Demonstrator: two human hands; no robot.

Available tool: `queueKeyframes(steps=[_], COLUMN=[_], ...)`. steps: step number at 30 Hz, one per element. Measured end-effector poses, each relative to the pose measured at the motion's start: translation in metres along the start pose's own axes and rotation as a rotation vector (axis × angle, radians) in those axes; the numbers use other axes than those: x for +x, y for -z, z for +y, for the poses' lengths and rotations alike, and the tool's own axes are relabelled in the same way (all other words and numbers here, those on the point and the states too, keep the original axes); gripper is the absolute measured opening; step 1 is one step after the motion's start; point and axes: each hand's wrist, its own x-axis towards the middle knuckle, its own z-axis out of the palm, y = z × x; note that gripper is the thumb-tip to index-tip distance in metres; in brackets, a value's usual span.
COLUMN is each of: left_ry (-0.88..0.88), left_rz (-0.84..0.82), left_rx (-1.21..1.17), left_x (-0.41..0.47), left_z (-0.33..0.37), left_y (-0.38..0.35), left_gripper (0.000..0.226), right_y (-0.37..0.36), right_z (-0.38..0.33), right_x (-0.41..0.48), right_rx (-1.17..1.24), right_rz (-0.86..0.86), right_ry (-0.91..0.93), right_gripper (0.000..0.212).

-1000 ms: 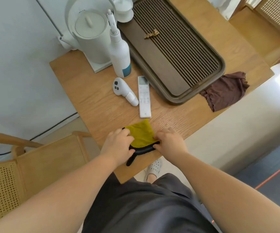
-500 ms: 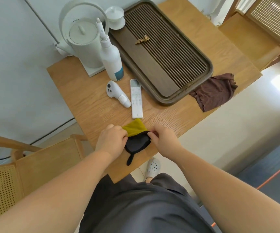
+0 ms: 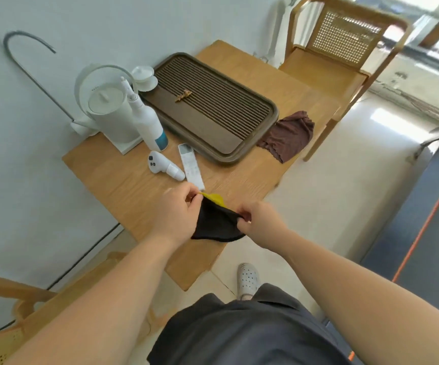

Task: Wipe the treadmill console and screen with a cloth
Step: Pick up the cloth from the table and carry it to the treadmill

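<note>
Cloth: the black cloth with a yellow side was held between my two hands, above the near corner of the counter. I could not tell if it touched the wood.
Left hand: my left hand pinched the upper edge of the cloth, where the yellow showed, between thumb and fingers.
Right hand: my right hand gripped the right edge of the cloth with curled fingers.
Counter edges: the near corner pointed toward me, and both hands were over the near right edge. A brown rag lay at the right edge, just beside the corner of the tray.
Open room: bare wood lay to the left of my left hand. To the right of the counter was pale floor, with my white shoe on it.
Tray: the brown slatted tray held a small brownish figure on its slats.
Kettle: the white kettle stood near the wall with its lid on, so I could not see inside.
Bottle: a white spray bottle stood upright between the kettle and the tray.
Cup: a white lidded cup stood at the far left corner of the tray.
Small things: a white controller and a white remote lay side by side between the bottle and my left hand.
Chairs: one cane-back chair stood at the far end of the counter, and another chair at my near left.
</note>
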Motion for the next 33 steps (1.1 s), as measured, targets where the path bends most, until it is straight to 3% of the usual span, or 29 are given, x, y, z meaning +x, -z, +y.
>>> queueKeyframes(steps=[6,17,21,26,33], left_ry=[-0.108,-0.292,-0.319,-0.501,-0.615], left_rz=[-0.189,-0.477,-0.593,-0.723,-0.861], left_rx=[-0.193,-0.259,-0.248,-0.178,-0.094], left_x=[-0.034,-0.107,-0.136,-0.184,-0.266], left_z=[0.020,0.095,0.136,0.198,0.313], left_y=[-0.013,-0.114,-0.159,-0.210,-0.310], left_gripper=[0.009,0.013,0.012,0.010,0.012], right_y=[-0.009,-0.005,0.002,0.016,0.058], right_z=[0.021,0.081,0.109,0.154,0.253], right_x=[-0.085,-0.259,-0.315,-0.391,-0.504], right_rx=[0.064,0.238,0.257,0.217,0.247], right_rz=[0.327,0.777,0.884,0.913,1.026], right_ry=[-0.233,-0.467,-0.563,-0.692,-0.785], right_gripper=[0.010,0.016,0.016,0.019,0.017])
